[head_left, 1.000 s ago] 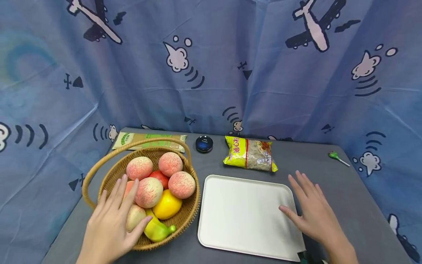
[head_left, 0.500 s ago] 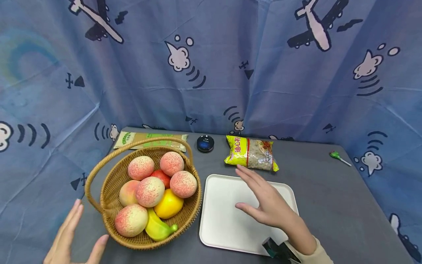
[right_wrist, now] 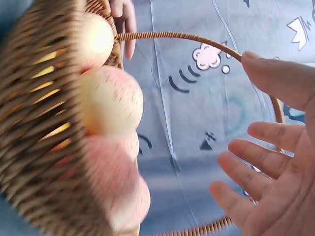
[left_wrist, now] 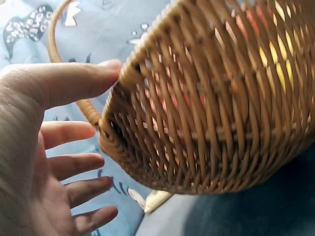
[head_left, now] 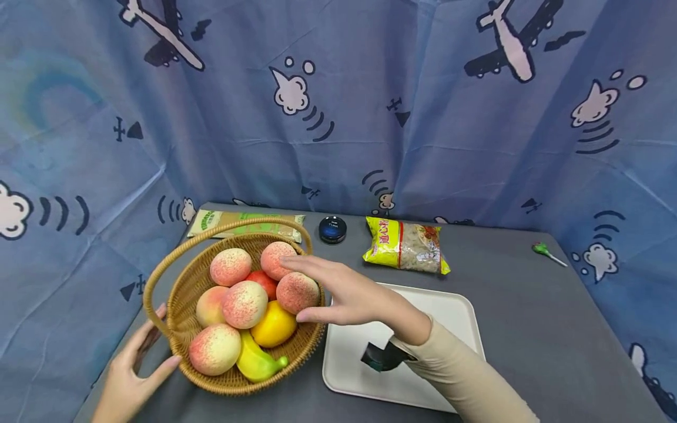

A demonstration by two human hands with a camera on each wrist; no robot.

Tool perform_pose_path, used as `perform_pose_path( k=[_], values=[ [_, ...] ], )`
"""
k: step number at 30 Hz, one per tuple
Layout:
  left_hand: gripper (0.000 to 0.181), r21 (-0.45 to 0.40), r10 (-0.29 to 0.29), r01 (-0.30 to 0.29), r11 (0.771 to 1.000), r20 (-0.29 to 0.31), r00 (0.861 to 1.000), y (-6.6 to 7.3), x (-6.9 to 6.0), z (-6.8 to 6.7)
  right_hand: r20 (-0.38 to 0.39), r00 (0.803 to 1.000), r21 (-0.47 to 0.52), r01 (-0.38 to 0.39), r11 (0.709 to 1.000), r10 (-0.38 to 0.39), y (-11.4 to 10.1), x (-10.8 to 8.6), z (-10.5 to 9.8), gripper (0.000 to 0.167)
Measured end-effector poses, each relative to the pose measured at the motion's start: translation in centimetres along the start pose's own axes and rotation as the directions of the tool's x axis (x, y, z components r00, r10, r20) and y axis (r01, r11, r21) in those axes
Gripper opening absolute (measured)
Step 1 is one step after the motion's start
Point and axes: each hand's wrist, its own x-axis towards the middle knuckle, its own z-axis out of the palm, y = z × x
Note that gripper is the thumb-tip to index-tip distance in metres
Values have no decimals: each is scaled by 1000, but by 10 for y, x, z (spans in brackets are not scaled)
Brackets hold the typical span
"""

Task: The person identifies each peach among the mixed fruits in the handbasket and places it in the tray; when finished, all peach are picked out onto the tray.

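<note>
A wicker basket (head_left: 227, 389) with an arched handle (head_left: 174, 252) stands at the left, filled with several peaches (head_left: 214, 349), a yellow lemon-like fruit (head_left: 274, 326), a red fruit (head_left: 264, 283) and a banana (head_left: 258, 361). My left hand (head_left: 127, 373) is at the basket's left side, fingers spread. Its thumb (left_wrist: 83, 83) meets the rim in the left wrist view, or nearly so. With fingers extended, my right hand (head_left: 351, 296) reaches over the basket's right rim beside two peaches. Whether it touches them I cannot tell.
Right of the basket lies a white tray (head_left: 346, 376), partly under my right forearm. Along the back are a flat packet (head_left: 211, 221), a tuna can (head_left: 332, 230) and a yellow pasta bag (head_left: 407, 245). A green lollipop (head_left: 549, 254) lies far right, before a blue curtain (head_left: 338, 117).
My right hand has swept left from beside the tray, across it, to the basket. My left hand has moved from above the fruit to outside the basket's left side.
</note>
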Motion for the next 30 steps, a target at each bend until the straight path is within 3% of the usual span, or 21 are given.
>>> perform_pose_path(
  k=[5, 8, 11, 15, 24, 27, 30],
  values=[
    [80, -114, 13, -8, 993, 40, 999, -10, 5, 0, 103, 993, 85, -60, 995, 51, 6, 37, 4, 68],
    [82, -114, 55, -50, 992, 36, 998, -11, 7, 0, 179, 980, 82, -100, 992, 84, 11, 54, 10, 69],
    [83, -96, 91, -87, 992, 38, 995, -10, 9, 0, 270, 958, 48, -115, 992, 98, 16, 70, 18, 69],
    [83, -44, 78, -77, 996, 33, 996, -9, 9, -1, 372, 917, -5, -153, 988, 144, 21, 87, 27, 68],
    [79, -53, 94, -91, 994, 53, 994, -10, 9, -1, 510, 834, -64, -205, 977, 209, 31, 110, 47, 68],
    [78, -70, 90, -85, 994, 60, 994, -10, 9, -2, 532, 818, -79, -209, 975, 219, 32, 113, 52, 70],
    [78, -88, 86, -81, 993, 63, 994, -10, 9, -3, 538, 814, -86, -207, 975, 220, 32, 115, 56, 70]
  ],
)
